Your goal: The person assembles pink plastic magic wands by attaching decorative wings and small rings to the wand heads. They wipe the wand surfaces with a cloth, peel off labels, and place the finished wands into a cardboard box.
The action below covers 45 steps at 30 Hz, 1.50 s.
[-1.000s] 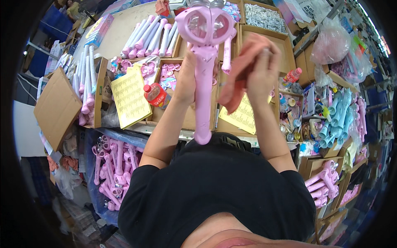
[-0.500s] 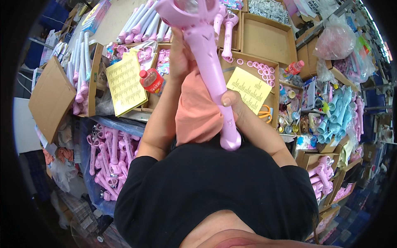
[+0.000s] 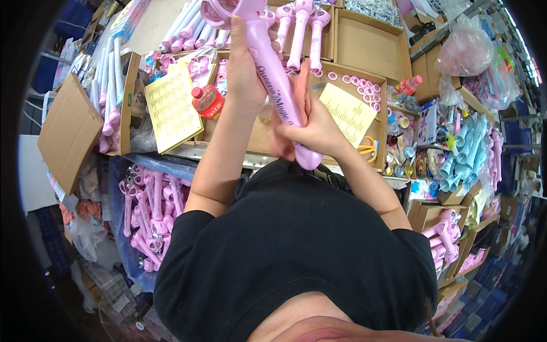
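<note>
A pink plastic toy wand (image 3: 266, 62) with dark lettering on its handle lies slanted between my hands, its ring-shaped head at the top edge of the view. My left hand (image 3: 245, 71) is closed round the upper handle, just below the head. Lower down, my right hand (image 3: 312, 126) grips the handle near its rounded end. A salmon-coloured cloth (image 3: 300, 91) is bunched in my right hand, against the handle. Part of the cloth is smeared by motion. Similar pink wands (image 3: 300, 34) lie in a cardboard tray beyond my hands.
Yellow printed sheets (image 3: 172, 108) lie left, another right. Near them are a red-labelled bottle (image 3: 208, 102), pink rings (image 3: 364, 91) and orange-handled scissors (image 3: 369, 148). A blue-lined bin (image 3: 130, 251) of pink wands stands at lower left. Light blue cone-shaped parts (image 3: 464, 151) are piled at right.
The wand has moved farther from my body and slightly left, and turned so its lettering shows. The cloth, earlier hanging below my left hand, is now bunched at my right hand.
</note>
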{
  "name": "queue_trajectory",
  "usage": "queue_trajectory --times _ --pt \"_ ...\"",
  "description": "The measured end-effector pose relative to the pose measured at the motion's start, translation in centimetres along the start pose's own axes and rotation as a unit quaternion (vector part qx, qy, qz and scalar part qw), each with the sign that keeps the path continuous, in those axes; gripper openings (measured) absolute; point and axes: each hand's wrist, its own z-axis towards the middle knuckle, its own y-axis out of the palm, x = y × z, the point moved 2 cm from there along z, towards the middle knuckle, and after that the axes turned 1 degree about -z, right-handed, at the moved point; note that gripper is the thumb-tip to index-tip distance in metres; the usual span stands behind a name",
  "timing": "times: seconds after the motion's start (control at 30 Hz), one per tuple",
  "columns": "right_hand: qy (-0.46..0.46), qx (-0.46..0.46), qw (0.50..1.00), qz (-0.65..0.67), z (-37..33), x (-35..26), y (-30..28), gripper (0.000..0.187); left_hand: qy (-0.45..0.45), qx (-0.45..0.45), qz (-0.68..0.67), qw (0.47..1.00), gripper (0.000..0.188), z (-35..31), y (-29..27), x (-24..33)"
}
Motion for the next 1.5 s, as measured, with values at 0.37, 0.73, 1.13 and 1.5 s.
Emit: queue_trajectory --times 0.37,0.73,1.13,1.5 --pt "-0.218 0.110 0.870 -0.428 -0.6 -1.0 0.7 0.062 0.085 0.125 -0.011 0.989 0.048 -0.2 0.1 1.5" --pt "0.046 -0.113 0.945 0.303 -1.4 -0.5 0.3 0.068 0.020 -0.074 -0.208 0.975 0.062 2.4 -3.3 4.3" --pt "-0.105 0.108 0.988 0.016 -1.3 2.0 0.3 0.059 -0.015 -0.069 -0.156 0.985 0.079 -1.3 -3.9 2.1" --pt "-0.005 -0.007 0.992 -0.125 1.2 6.0 -0.6 0.062 -0.050 -0.248 -0.174 0.952 0.087 -3.5 -3.6 3.9"
